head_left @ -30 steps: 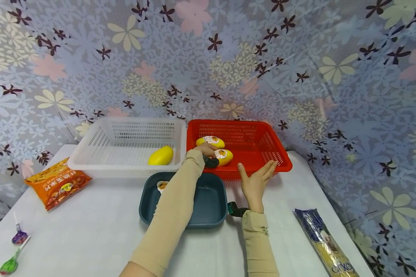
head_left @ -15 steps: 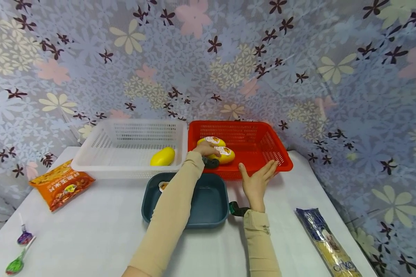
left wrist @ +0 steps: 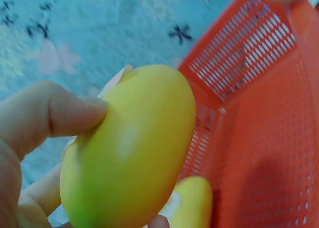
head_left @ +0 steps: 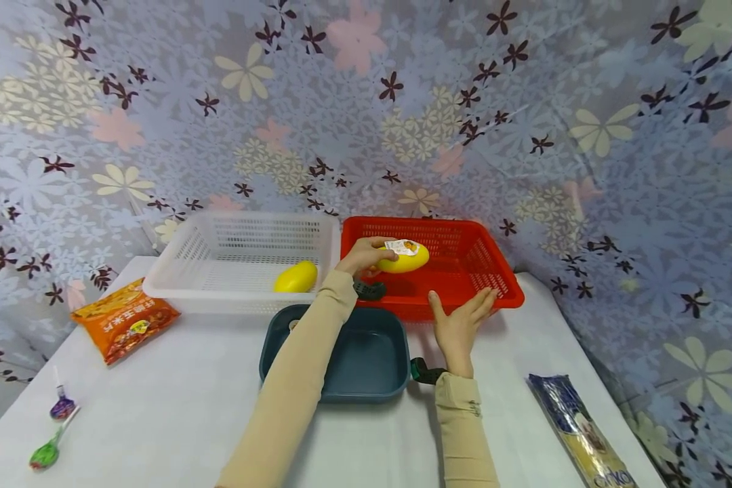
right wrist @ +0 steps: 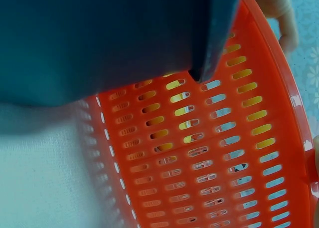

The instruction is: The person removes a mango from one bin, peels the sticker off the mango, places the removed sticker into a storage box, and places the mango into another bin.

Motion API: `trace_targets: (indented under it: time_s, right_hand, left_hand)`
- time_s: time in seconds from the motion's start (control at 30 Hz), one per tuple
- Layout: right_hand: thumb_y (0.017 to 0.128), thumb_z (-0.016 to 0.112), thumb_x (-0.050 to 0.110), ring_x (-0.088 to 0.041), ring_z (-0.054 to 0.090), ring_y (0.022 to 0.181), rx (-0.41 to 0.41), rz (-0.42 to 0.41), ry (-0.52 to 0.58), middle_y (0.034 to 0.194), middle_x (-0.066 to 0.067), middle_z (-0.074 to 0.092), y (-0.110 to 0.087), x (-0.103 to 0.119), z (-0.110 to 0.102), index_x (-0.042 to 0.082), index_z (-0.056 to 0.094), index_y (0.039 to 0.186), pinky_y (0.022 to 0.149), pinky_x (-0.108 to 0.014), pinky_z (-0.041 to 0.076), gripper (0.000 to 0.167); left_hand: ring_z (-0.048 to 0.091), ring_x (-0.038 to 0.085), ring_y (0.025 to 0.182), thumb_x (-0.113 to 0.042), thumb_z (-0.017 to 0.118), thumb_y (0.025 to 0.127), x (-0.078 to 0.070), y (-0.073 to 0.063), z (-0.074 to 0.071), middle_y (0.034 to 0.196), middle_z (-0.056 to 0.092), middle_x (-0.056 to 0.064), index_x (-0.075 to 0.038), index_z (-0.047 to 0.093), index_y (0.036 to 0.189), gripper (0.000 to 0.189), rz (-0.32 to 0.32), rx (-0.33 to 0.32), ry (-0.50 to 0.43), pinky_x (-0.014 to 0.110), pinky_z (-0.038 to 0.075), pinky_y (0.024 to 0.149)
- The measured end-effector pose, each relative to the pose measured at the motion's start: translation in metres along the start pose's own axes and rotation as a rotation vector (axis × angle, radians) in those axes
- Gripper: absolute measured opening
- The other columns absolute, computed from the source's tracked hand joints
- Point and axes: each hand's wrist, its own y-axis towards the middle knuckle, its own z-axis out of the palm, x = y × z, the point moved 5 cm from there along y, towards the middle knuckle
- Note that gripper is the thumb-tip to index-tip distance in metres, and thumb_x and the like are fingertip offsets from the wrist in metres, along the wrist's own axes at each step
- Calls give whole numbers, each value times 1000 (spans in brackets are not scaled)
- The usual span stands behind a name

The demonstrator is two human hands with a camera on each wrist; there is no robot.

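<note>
The left hand (head_left: pixel 366 256) pinched a yellow mango (head_left: pixel 405 259) over the red basket (head_left: pixel 463 271), thumb on one side and fingers on the other; in the head view the mango's long axis ran nearly crosswise, its free end pointing right and tipped slightly towards the back wall, with the white sticker (head_left: pixel 402 247) uppermost; the left wrist view showed its greenish end low and its other rounded end high; a second mango (left wrist: pixel 195 202) lay in the red basket below it; the right hand (head_left: pixel 457 327) held nothing, its thumb and fingers spread wide at the basket's front rim, though whether they touched it could not be told; just beside, the white basket (head_left: pixel 238 268) held another mango (head_left: pixel 295 276), its long axis slanting; the blue tray (head_left: pixel 366 359) stood in front on the worktop (head_left: pixel 177 407), partly behind the left sleeve (head_left: pixel 301 379).
</note>
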Motion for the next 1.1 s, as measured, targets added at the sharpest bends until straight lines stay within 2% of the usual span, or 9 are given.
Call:
trace_targets:
  time_s: [0.1, 0.2, 0.27, 0.4, 0.6, 0.73, 0.83, 0.97, 1.1]
  right_hand:
    - [87, 60, 56, -42, -16, 147, 2, -1, 5, 159, -16, -22, 0, 0, -1, 0, -15, 152, 118, -61, 11, 114]
    - [88, 59, 56, -41, -17, 147, 2, -3, 3, 159, -16, -22, 1, 0, -2, 1, -16, 152, 118, -61, 11, 114]
    - [88, 59, 57, -41, -17, 147, 5, -2, 0, 159, -16, -22, 2, 0, -2, 2, -17, 152, 118, -61, 11, 114]
    - [88, 59, 57, -42, -17, 147, 4, 1, -2, 159, -18, -21, 1, 0, -2, 0, -15, 152, 118, -60, 10, 114]
    - [88, 60, 55, -43, -17, 147, -5, -7, -6, 159, -19, -20, 0, 0, 0, -2, -13, 152, 118, -60, 8, 112]
    - [88, 59, 56, -43, -17, 147, 4, -3, -12, 159, -18, -21, 0, -1, 1, -1, -14, 152, 118, -60, 9, 113]
    - [89, 60, 53, -43, -16, 147, -4, 1, -8, 159, -18, -21, 0, -2, 0, -1, -15, 152, 118, -61, 11, 111]
    - [91, 60, 48, -44, -15, 147, -15, -2, -12, 159, -19, -21, 0, -2, -2, -1, -15, 152, 117, -61, 12, 108]
    - [89, 59, 54, -44, -16, 147, -5, -14, 4, 159, -19, -22, 0, 1, -1, -1, -16, 152, 118, -61, 8, 112]
  left_hand:
    - [52, 17, 87, -16, 69, 88, -7, -7, -1, 135, 53, 11, -19, 56, 137, 51, 18, 1, -48, 31, 52, 75]
    - [54, 18, 100, -15, 69, 88, -14, -15, -2, 142, 50, 8, -20, 57, 137, 50, 50, -5, -51, 37, 53, 90]
    - [54, 19, 102, -15, 69, 88, -16, -20, -3, 143, 50, 8, -21, 57, 136, 50, 68, -11, -60, 36, 53, 90]
    - [54, 17, 91, -14, 69, 88, -19, -38, -4, 136, 54, 8, -21, 59, 134, 48, 100, -27, -70, 26, 50, 75]
    - [50, 17, 84, -13, 68, 88, -19, -83, -8, 125, 55, 13, -20, 58, 135, 49, 174, -28, -64, 22, 44, 66]
    - [53, 18, 91, -9, 67, 88, -18, -119, -8, 124, 54, 16, -15, 56, 137, 50, 273, 1, -74, 19, 48, 70]
    - [54, 20, 98, -5, 65, 88, -15, -143, -3, 127, 52, 19, -9, 53, 138, 52, 337, 51, -109, 18, 51, 77]
    - [52, 20, 103, -3, 63, 88, -5, -174, 6, 131, 49, 20, -5, 51, 139, 52, 373, 125, -140, 19, 51, 82]
    - [50, 20, 102, -7, 64, 86, 6, -198, 11, 131, 49, 19, -6, 52, 137, 53, 395, 154, -87, 22, 49, 82]
